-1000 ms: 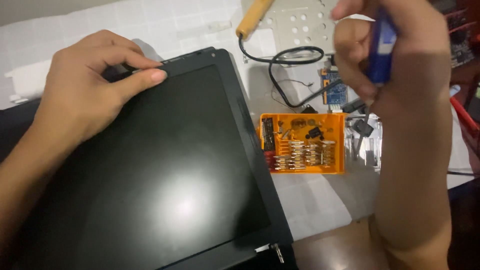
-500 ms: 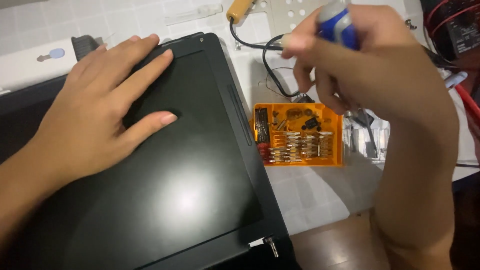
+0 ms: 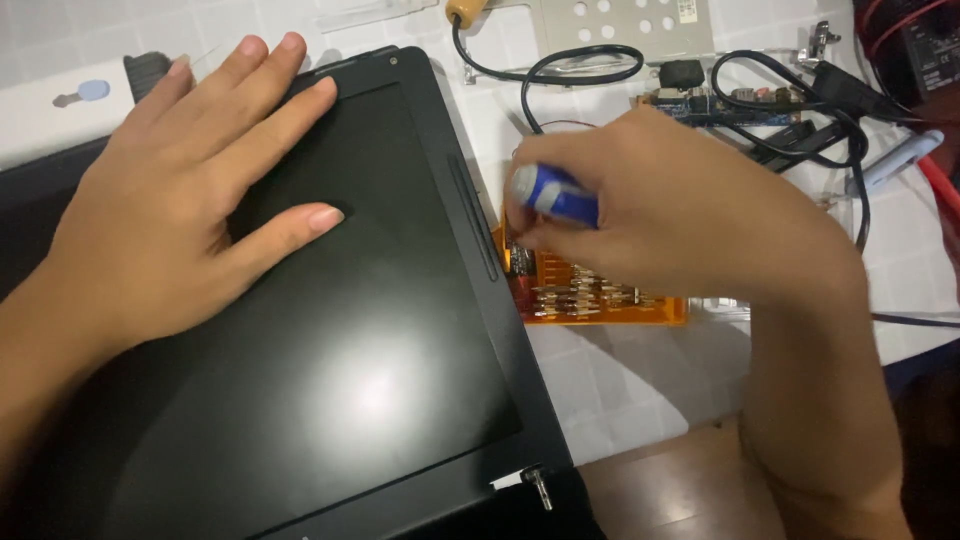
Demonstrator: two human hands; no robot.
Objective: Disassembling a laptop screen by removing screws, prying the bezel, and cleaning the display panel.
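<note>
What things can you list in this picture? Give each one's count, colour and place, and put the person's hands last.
Flat laptop screen panel: one, black, left.
Plastic bit case: one, orange, right of the panel.
Perforated metal plate: one, grey, top.
Tangled cables: several, black, top right.
Circuit board: one, blue, among the cables.
Tiled table: one, white, beneath everything.
Screwdriver handle: one, blue, in the right hand.
Left hand: flat on the panel.
Right hand: above the case.

One head camera, looking steeply down, close over the hands: screen [image 3: 330, 340] beneath the left fingers [image 3: 290, 100], desk [image 3: 620, 390] beyond.
</note>
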